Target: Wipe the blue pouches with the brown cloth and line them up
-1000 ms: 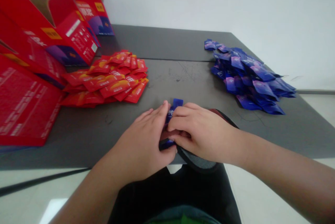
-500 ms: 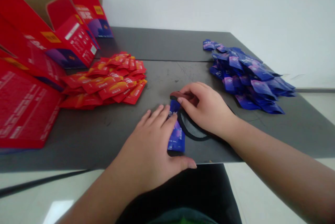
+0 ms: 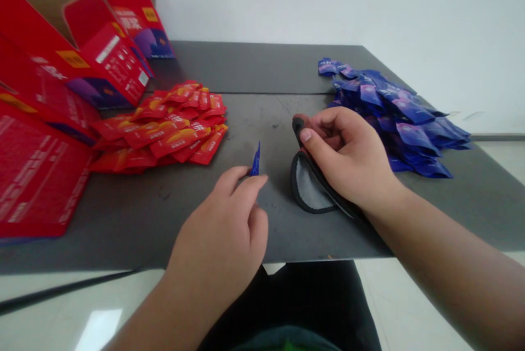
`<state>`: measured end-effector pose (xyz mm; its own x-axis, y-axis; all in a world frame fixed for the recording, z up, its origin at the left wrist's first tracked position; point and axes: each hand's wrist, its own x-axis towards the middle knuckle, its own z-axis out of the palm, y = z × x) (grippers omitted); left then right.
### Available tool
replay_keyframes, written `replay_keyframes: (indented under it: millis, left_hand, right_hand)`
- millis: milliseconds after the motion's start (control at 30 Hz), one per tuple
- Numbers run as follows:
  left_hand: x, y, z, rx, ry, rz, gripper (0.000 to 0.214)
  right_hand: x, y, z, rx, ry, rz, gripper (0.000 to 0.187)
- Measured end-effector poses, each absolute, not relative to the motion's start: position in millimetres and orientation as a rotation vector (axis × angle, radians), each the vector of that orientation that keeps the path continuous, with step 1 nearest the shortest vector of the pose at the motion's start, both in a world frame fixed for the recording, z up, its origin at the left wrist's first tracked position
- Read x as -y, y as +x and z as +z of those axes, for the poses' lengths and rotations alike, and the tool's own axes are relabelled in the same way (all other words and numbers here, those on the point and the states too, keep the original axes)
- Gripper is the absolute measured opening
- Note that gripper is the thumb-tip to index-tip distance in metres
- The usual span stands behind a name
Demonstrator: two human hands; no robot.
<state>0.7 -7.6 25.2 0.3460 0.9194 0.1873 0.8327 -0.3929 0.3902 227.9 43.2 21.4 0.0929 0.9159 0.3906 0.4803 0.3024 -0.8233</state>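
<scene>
My left hand is closed on a blue sachet, which shows edge-on and upright above the fingers. My right hand grips a black-edged pouch with a grey inside. Part of its brownish-red outside shows by the fingertips, and the far end lies hidden under my wrist. To the left of my hands lies a heap of red and orange sachets. Behind my right hand a pile of blue sachets spreads over the right side.
Several tall red boxes stand at the left; one open red box faces the red heap. The dark grey table ends at a front edge close to my body. A white wall rises behind it.
The blue sachet, flat on the table under my left hand before, is now lifted and turned edge-on in its fingers. My right hand has moved right and up with the pouch.
</scene>
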Motion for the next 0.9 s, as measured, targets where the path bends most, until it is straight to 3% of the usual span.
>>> replay_keyframes:
  millis: [300,367,467,533,733,900]
  left_hand:
    - [5,-19,24,-1.681,2.468,0.186,0.048]
    - [1,-25,19,-1.669,2.561,0.217,0.063]
    - [-7,-31,7,-1.502,2.609,0.238,0.108]
    - [-10,-32,-1,-1.423,2.594,0.205,0.125]
    - [-9,-38,-5,-1.260,2.639,0.306,0.102]
    - [-7,-38,-3,-1.286,2.610,0.315,0.106]
  right_hand:
    - [-35,223,18,1.723,-1.333,0.600,0.016]
    - [-35,225,20,1.797,-1.336,0.559,0.020]
    - [-32,226,25,1.934,-1.271,0.497,0.032]
    - [-28,222,31,2.049,-1.144,0.506,0.032]
    - [-9,191,44,2.477,-0.836,0.753,0.022]
    - [-9,178,39,2.599,-0.978,0.652,0.016]
